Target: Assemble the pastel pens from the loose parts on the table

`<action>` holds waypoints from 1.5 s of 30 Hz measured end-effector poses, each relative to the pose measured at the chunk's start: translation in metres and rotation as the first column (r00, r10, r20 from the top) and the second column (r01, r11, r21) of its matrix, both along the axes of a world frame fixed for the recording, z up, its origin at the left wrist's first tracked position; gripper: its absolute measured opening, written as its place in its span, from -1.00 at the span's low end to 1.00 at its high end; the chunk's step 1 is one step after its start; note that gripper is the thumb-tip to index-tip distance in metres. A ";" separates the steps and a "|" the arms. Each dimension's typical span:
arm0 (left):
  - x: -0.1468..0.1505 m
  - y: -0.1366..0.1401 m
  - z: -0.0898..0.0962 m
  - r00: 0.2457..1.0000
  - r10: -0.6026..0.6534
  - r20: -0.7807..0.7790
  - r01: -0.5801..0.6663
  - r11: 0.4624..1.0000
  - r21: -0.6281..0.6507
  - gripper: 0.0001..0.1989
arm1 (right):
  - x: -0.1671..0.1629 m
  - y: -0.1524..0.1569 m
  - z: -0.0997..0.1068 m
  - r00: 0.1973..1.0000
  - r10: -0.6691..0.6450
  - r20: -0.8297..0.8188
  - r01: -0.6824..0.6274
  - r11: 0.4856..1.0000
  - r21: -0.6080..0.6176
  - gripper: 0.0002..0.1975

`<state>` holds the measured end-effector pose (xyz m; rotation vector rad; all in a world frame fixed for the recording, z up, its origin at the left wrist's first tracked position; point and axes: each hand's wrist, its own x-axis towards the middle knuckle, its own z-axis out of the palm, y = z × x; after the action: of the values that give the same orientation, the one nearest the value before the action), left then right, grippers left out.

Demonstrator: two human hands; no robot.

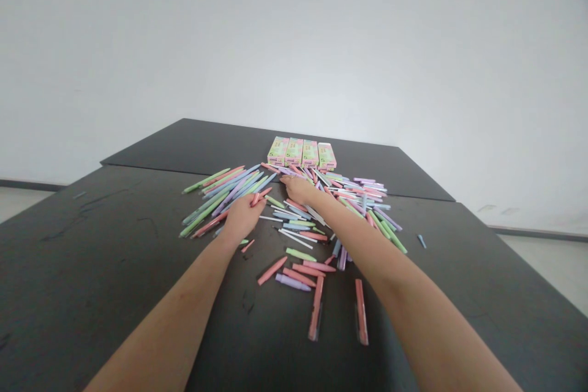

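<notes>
My left hand (244,215) is closed around a pink pen part (261,196), its tapered end pointing up and to the right. Beside it on the left lies a fanned bundle of long green, pink, blue and purple pens (220,199). My right hand (297,188) reaches into the loose pile at the middle, fingers bent down among the pieces; whatever they pinch is hidden. Under and in front of the right wrist are white sticks (297,237) mixed with short coloured barrels. Nearer me lie pink barrels (272,271) and a purple one (293,282).
Several green-and-pink boxes (302,152) stand in a row behind the pile. More coloured pieces (362,196) spread to the right. Two pink pieces in clear sleeves (361,312) lie near me. A small blue cap-like piece (421,241) lies apart on the dark table (482,294).
</notes>
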<state>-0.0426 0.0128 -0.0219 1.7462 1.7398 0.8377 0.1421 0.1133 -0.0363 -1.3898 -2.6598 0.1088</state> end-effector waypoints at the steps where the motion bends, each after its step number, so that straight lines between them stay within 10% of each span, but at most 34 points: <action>1: 0.000 0.000 0.000 1.000 0.000 -0.002 0.000 1.000 0.000 -0.68 | 0.002 -0.002 0.002 1.000 -0.013 0.005 0.013 1.000 0.001 -0.54; 45: -0.001 0.002 -0.002 1.000 -0.024 -0.007 0.024 1.000 0.017 -0.68 | 0.051 -0.028 0.022 0.944 -0.194 0.267 0.197 0.980 0.015 -0.59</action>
<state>-0.0438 0.0146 -0.0243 1.7790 1.7176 0.8396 0.1929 0.0853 -0.0143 -1.7792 -2.7084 -0.0908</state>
